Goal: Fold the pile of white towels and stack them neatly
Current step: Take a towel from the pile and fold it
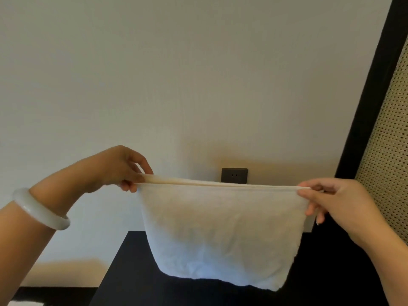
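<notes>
Holding a white towel up in mid-air, doubled over, with both layers of the top hem drawn out level. Pinching one top corner in the left hand, thumb and fingertips closed on the hem, with a pale bangle round that wrist. Pinching the other corner in the right hand, thumb on top and fingers curled behind the cloth. Hanging loose below, probably with the fold at the bottom, clear of the black tabletop and partly hiding the dark wall socket.

Now, to do this well: match the two hems flush along the top first, since they look a touch offset near the left pinch. Pull evenly from both ends to hold the edge straight, not sagging. Check the lower right corner, dropping lower than the left, likely a sign of skew. Grip both layers firmly, or risk losing one from a light pinch. Then, most likely, bring corner to corner for the next halving, or lower onto the tabletop and smooth flat.

Stretched between the two hands, touching both at the fingertips, with the body of the cloth below hand level. Sitting right of centre, near the perforated cane panel. Showing no pile or stack from here, only a white sliver at bottom left, too small to name.
</notes>
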